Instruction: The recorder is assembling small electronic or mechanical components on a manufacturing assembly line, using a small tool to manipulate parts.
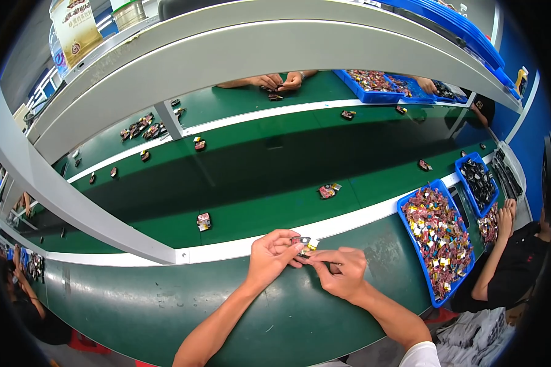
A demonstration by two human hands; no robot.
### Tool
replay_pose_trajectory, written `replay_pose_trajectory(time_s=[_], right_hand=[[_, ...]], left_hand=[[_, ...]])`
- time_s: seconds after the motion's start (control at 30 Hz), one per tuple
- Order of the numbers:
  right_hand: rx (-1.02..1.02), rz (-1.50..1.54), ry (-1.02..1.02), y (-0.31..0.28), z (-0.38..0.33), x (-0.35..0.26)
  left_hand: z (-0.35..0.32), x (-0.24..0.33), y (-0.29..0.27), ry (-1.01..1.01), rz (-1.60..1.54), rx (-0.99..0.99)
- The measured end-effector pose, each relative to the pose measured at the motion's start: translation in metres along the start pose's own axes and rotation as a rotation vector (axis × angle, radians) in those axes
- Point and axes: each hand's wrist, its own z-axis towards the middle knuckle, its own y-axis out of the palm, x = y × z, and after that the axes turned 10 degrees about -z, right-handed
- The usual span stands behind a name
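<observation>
Between the thumb and fingers of my left hand (269,257) is a small black-edged part (300,240) with a white and yellow piece on it. My right hand (341,272) is closed in a pinch at the near right edge of this part. Whether its fingertips grip the part itself or something smaller on it is too fine to see. Both hands are over the near edge of the green bench (159,306), just in front of the white rail (245,246).
On the green conveyor belt (269,208) lie several small reddish parts, one (329,191) straight ahead. To the right, a blue tray (436,298) holds many small parts; a smaller blue tray (461,160) holds black pieces. Co-workers' hands (281,81) show across the belt; another person (508,263) sits at right.
</observation>
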Motion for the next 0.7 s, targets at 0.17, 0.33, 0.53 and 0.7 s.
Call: replay_pose_trajectory(time_s=[0.17,0.33,0.53,0.7], right_hand=[[-0.007,-0.026,-0.064,0.001,-0.002,-0.001],[0.005,-0.028,-0.095,0.002,-0.004,-0.003],[-0.01,-0.011,-0.057,0.007,-0.005,0.002],[0.131,0.075,0.166,0.001,0.003,0.008]], left_hand=[[-0.001,0.001,0.002,-0.01,0.058,0.041],[-0.001,0.005,0.001,-0.059,0.086,0.024],[0.005,0.005,-0.003,-0.133,0.159,0.063],[0.03,0.027,-0.034,0.072,0.297,0.291]])
